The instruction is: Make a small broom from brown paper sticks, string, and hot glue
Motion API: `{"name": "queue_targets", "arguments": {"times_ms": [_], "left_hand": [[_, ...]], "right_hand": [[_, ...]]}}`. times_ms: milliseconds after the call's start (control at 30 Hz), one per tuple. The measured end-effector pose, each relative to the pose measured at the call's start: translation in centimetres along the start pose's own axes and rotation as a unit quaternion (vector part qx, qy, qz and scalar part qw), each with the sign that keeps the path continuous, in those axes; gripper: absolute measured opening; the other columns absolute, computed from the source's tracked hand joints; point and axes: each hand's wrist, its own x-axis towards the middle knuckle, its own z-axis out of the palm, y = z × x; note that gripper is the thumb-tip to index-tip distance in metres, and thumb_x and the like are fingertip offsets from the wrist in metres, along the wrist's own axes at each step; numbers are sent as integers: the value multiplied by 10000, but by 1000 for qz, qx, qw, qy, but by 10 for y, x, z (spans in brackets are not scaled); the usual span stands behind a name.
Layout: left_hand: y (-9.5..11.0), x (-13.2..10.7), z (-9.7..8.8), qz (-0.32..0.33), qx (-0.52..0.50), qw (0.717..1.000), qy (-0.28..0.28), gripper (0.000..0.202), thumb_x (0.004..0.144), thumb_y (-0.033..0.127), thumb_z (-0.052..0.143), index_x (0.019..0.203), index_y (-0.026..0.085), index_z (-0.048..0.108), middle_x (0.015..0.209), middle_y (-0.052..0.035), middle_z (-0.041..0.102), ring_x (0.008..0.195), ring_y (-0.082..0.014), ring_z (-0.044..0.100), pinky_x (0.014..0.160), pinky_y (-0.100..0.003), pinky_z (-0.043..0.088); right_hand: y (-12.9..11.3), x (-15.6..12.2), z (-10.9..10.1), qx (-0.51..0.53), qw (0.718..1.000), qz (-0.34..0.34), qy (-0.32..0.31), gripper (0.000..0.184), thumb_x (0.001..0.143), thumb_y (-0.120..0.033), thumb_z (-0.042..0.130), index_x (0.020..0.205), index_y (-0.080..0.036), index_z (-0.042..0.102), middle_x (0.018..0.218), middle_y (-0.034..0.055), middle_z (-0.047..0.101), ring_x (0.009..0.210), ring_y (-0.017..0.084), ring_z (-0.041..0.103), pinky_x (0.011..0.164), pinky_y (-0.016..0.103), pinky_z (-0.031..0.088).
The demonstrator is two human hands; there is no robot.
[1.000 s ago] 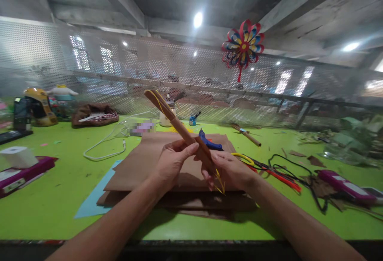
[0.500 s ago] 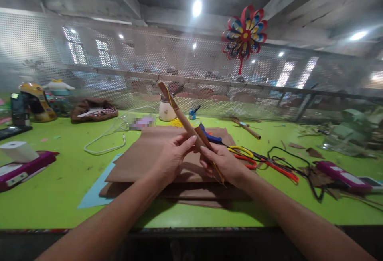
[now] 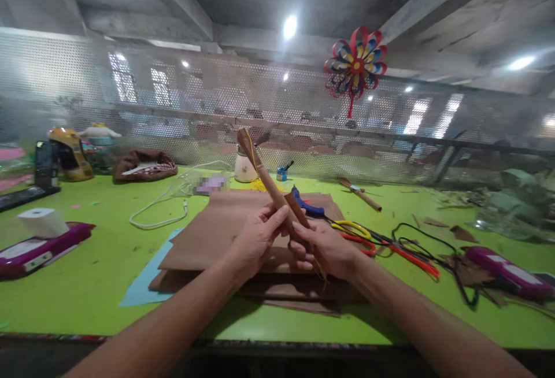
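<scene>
A narrow roll of brown paper (image 3: 267, 184) slants up and to the left above the sheets, with a thin yellow strand along its upper part. My left hand (image 3: 258, 239) pinches it near the middle, thumb on top. Just below, my right hand (image 3: 325, 245) grips its lower part, where a loose brown flap stands out. Thin yellowish ends poke out beneath the right fingers. Under both hands lie stacked brown paper sheets (image 3: 203, 233), partly over a light blue sheet (image 3: 150, 280). A blue glue gun (image 3: 309, 204) rests behind my right hand.
Yellow-handled (image 3: 358, 226) and orange-handled (image 3: 416, 261) tools lie right, among black cable (image 3: 427, 225). Purple power strips (image 3: 71, 239) sit at both sides. A white jar (image 3: 245, 167) and small blue pot (image 3: 281, 174) stand behind. A mesh partition (image 3: 208, 97) closes the back.
The view has tilted up slightly, so everything sits a little lower and further right. Both hands keep their hold on the paper roll, which has hardly moved between them.
</scene>
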Motion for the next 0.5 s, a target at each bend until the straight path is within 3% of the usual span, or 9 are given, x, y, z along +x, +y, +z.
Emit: {"name": "queue_targets", "arguments": {"times_ms": [133,233,367,500], "left_hand": [[3,-1,1,8,-17,1000,6,266,731,246,683,959,111,661,858,-84,693,758,-139,606,699,-247,456],[7,1,-1,23,-46,998,22,220,743,229,667,921,100,660,856,-86,699,799,-159,628,801,-293,468],[12,3,-5,39,-69,995,53,177,752,218,658,881,97,656,881,-84,700,838,-168,637,873,-325,460],[12,3,-5,40,-75,996,35,174,767,215,646,898,102,656,904,-90,698,880,-178,634,871,-325,462]], "right_hand": [[-4,-3,-2,-29,1000,-11,3,255,838,-397,578,962,-188,502,582,-44,506,458,65,431,481,216,421],[-7,-4,-7,-109,993,-31,41,299,836,-446,556,911,-158,531,669,9,591,509,92,533,552,269,475],[-8,-3,-7,-193,973,-66,105,331,825,-474,549,851,-144,553,703,21,608,558,103,572,586,272,483],[-5,-1,0,-291,942,-92,141,319,803,-465,573,801,-146,559,624,-12,586,495,91,550,523,242,461]]}}
